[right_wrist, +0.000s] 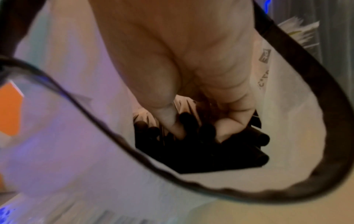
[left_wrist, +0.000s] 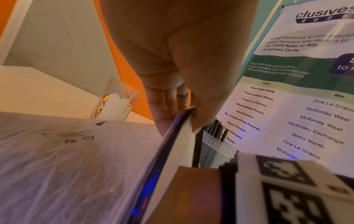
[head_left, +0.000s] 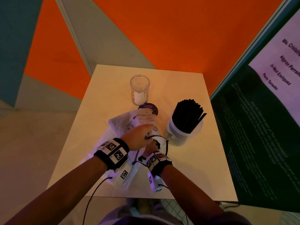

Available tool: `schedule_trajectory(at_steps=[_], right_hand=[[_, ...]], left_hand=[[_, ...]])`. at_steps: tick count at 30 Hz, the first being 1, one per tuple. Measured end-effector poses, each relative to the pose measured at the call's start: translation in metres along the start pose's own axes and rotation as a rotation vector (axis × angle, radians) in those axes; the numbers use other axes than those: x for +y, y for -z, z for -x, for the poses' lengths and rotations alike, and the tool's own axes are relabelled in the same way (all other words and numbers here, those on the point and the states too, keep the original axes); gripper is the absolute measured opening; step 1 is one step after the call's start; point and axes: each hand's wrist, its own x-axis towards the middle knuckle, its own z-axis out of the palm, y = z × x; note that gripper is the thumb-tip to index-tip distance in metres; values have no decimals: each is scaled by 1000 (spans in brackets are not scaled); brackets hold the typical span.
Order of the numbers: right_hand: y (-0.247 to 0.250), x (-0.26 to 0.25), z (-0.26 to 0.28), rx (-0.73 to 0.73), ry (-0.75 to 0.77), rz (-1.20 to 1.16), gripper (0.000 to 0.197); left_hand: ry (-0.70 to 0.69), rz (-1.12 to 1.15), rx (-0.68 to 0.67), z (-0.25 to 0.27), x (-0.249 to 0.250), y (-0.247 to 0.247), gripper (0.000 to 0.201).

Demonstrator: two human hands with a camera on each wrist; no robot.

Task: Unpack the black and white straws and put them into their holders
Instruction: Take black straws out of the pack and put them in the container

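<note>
A white plastic bag (head_left: 129, 122) with a black rim lies on the table in front of me. My left hand (head_left: 141, 135) pinches the bag's rim (left_wrist: 184, 119) and holds the mouth open. My right hand (head_left: 151, 149) reaches inside the bag (right_wrist: 287, 136), its thumb and fingers (right_wrist: 176, 125) curled on a bunch of black straws (right_wrist: 210, 154). Further black straws (head_left: 189, 114) stand in a white holder (head_left: 183, 135) to the right of the bag. A clear holder (head_left: 140, 83) with short white straws (head_left: 140, 96) stands behind the bag.
A round purple card (head_left: 148, 108) lies between the bag and the clear holder. A tall printed banner (head_left: 259, 127) stands close along the table's right edge. The small square table (head_left: 191, 168) is backed by an orange and grey wall. Sensor cables trail from both wrists.
</note>
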Motion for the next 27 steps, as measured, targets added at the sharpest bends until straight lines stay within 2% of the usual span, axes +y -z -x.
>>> schedule_trajectory(at_steps=[2, 4, 6, 8, 10, 13, 16, 19, 20, 22, 25, 27], right_hand=[[3, 4, 2, -10, 19, 19, 73], [10, 9, 12, 4, 92, 11, 55], [22, 16, 24, 0, 147, -95, 37], [35, 31, 37, -64, 198, -236, 25], [47, 52, 52, -125, 253, -276, 22], [63, 93, 74, -234, 222, -208, 20], [83, 137, 99, -238, 177, -95, 10], [110, 173, 128, -246, 178, -15, 9], [118, 183, 137, -254, 191, -25, 10], [134, 198, 153, -253, 231, -43, 17], [155, 215, 169, -241, 288, -131, 27], [165, 226, 172, -160, 315, -262, 48]], left_hand=[[2, 3, 4, 0, -1, -1, 37], [7, 4, -1, 0, -1, -1, 37], [8, -17, -8, 0, -1, 0, 39], [10, -47, -10, -2, 1, -1, 41], [22, -105, -28, -4, 3, -4, 43], [-6, -219, -54, -8, 5, -13, 47], [-126, -323, -52, -17, 11, -28, 62], [-213, -456, -116, -30, 27, -44, 90], [-245, -474, -121, -35, 35, -49, 93], [-315, -399, -92, -45, 51, -57, 76], [-313, -200, -100, -53, 69, -59, 30], [-279, -177, -99, -58, 70, -54, 15]])
